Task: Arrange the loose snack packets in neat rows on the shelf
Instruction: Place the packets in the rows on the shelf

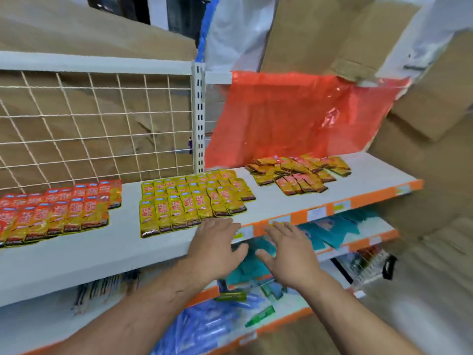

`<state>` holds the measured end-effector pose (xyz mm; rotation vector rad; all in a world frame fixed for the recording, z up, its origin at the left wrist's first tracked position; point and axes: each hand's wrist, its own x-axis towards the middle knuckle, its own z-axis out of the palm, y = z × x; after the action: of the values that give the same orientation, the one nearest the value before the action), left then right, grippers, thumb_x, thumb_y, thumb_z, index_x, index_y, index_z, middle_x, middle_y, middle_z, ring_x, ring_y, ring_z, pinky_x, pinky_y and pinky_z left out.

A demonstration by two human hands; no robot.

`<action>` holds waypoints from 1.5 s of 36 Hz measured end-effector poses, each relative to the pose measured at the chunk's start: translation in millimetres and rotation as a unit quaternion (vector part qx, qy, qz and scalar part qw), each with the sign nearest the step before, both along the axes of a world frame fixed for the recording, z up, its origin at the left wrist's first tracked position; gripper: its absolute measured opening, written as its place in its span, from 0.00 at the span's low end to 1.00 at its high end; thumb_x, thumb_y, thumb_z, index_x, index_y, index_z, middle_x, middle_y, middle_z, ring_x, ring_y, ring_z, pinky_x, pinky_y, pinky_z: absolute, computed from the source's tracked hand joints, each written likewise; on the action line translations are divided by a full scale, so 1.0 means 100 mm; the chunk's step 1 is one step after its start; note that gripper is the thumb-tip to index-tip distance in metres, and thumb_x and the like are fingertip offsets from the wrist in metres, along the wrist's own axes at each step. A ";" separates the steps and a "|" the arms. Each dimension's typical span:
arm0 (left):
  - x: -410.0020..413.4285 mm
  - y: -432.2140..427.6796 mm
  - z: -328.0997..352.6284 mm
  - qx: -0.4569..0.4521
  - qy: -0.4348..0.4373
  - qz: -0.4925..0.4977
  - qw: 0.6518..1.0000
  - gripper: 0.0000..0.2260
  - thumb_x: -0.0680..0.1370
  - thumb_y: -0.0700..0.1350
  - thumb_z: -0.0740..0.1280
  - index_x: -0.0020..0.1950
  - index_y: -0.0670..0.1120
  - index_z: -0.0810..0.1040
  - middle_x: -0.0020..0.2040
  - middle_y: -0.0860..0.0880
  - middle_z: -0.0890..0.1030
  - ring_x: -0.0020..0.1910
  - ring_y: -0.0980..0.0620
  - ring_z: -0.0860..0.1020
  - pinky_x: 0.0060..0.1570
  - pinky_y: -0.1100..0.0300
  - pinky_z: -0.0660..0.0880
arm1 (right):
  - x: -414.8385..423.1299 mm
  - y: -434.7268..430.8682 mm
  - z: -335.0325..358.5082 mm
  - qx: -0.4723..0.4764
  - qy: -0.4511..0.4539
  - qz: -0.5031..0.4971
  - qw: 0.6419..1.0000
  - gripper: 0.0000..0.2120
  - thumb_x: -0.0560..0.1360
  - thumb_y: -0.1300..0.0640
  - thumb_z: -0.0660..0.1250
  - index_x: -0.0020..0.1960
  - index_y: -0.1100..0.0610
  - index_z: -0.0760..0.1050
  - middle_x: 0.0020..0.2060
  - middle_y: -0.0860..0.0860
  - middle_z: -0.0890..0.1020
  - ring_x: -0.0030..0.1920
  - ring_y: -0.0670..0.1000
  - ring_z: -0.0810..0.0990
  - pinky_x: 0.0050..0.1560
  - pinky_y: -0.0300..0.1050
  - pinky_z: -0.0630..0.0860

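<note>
Left hand [215,249] and right hand [291,254] hovered flat and empty at the shelf [122,249] edge — left block [56,213] and middle block [189,201] of packets rowed; loose pile [299,172] not yet sorted.

Flat white metal shelf board [122,247] is showing an orange front strip [378,194] dotted with pale labels, and the white wire grid panel [97,124] is standing out against plain brown cardboard sheets [320,34]. Rowed glossy yellow snack packets [189,203] are showing red panels and dark bottom bands, the red-and-yellow foil packet block [56,213] is reading redder, the loose yellow-orange packet pile [299,172] is showing dark ends too, and the translucent plastic sheet [294,116] is glowing red-orange. Flat teal packets [330,231], blue plastic wrappers [204,326] and a green tube [259,316] are showing solid colour.
</note>
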<state>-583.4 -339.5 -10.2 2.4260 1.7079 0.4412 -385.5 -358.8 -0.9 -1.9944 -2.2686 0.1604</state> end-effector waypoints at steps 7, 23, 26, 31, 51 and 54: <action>0.66 0.36 0.01 0.009 0.018 -0.053 0.998 0.30 0.73 0.65 0.50 0.70 0.53 0.73 0.68 0.52 0.74 0.69 0.48 0.69 0.70 0.52 0.59 | 0.60 0.23 0.00 0.003 0.014 -0.048 0.999 0.33 0.77 0.35 0.60 0.78 0.46 0.59 0.78 0.47 0.61 0.78 0.52 0.55 0.76 0.53 0.56; 1.95 1.99 -0.11 0.015 0.011 -0.126 0.992 0.32 0.72 0.65 0.48 0.69 0.53 0.73 0.66 0.53 0.75 0.67 0.49 0.69 0.69 0.52 0.60 | 1.68 1.58 -0.04 -0.009 0.016 -0.114 0.993 0.33 0.75 0.36 0.61 0.76 0.48 0.64 0.76 0.49 0.65 0.76 0.54 0.60 0.76 0.51 0.56; 2.07 2.24 -0.14 0.011 0.040 -0.130 0.991 0.29 0.73 0.65 0.51 0.68 0.53 0.73 0.64 0.53 0.76 0.65 0.48 0.69 0.68 0.50 0.62 | 1.79 1.84 -0.08 -0.006 0.017 -0.111 0.994 0.37 0.71 0.33 0.53 0.76 0.49 0.65 0.75 0.49 0.67 0.76 0.55 0.61 0.75 0.53 0.60; 2.25 2.52 -0.14 0.014 0.075 -0.122 0.990 0.26 0.75 0.63 0.55 0.67 0.53 0.73 0.61 0.52 0.77 0.63 0.47 0.70 0.66 0.49 0.63 | 1.96 2.16 -0.11 -0.011 0.002 -0.084 0.996 0.42 0.67 0.31 0.44 0.75 0.47 0.66 0.74 0.49 0.69 0.74 0.54 0.64 0.72 0.53 0.64; 3.04 2.40 -0.52 0.028 -0.043 0.207 0.977 0.12 0.77 0.52 0.62 0.50 0.47 0.80 0.53 0.46 0.76 0.56 0.44 0.73 0.52 0.50 0.75 | 2.59 3.07 -0.54 0.001 0.168 -0.052 0.984 0.18 0.72 0.35 0.68 0.40 0.49 0.69 0.43 0.45 0.74 0.44 0.51 0.74 0.39 0.46 0.71; 3.18 2.27 -0.52 0.010 -0.104 0.289 0.952 0.11 0.76 0.52 0.67 0.54 0.48 0.78 0.56 0.46 0.73 0.56 0.46 0.72 0.46 0.53 0.75 | 2.63 3.10 -0.56 -0.007 0.186 -0.041 0.982 0.20 0.70 0.35 0.69 0.51 0.48 0.72 0.47 0.44 0.76 0.48 0.51 0.77 0.40 0.45 0.70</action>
<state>-265.1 -112.6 -62.3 1.7654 2.2935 0.7470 -122.3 -48.6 -57.3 -1.8716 -1.9558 0.4973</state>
